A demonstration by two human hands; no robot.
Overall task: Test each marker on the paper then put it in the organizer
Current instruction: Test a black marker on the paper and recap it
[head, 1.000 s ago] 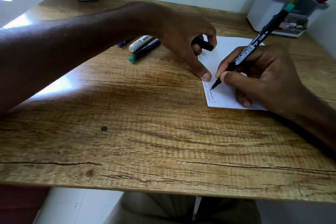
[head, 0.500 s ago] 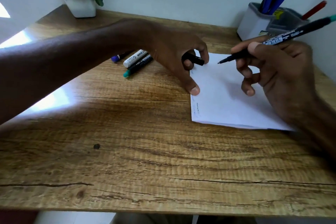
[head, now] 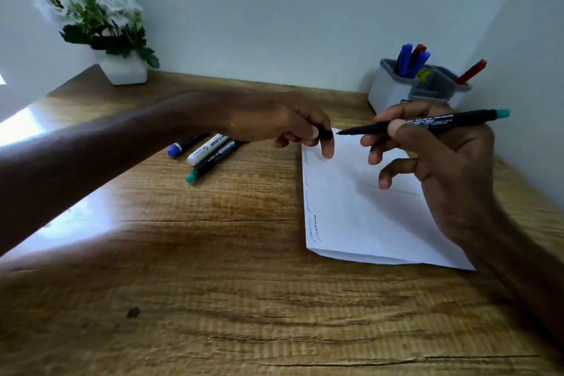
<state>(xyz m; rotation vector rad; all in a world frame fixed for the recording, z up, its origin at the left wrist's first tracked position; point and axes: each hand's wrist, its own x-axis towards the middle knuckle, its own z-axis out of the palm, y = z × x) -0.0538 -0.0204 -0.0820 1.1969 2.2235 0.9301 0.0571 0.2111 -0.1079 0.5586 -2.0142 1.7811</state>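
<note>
Above the far left corner of the paper (head: 366,207), right hand (head: 433,159) gripping an uncapped teal-ended black marker (head: 427,123), tip just short of the black cap (head: 325,133) pinched by left hand (head: 290,127); organizer (head: 392,93) at back right corner of the desk (head: 213,284); three markers (head: 207,151) left of paper

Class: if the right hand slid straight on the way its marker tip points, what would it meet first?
Probably the black cap pinched by the left hand, just ahead of the marker in the right hand; one view leaves depth uncertain.
</note>
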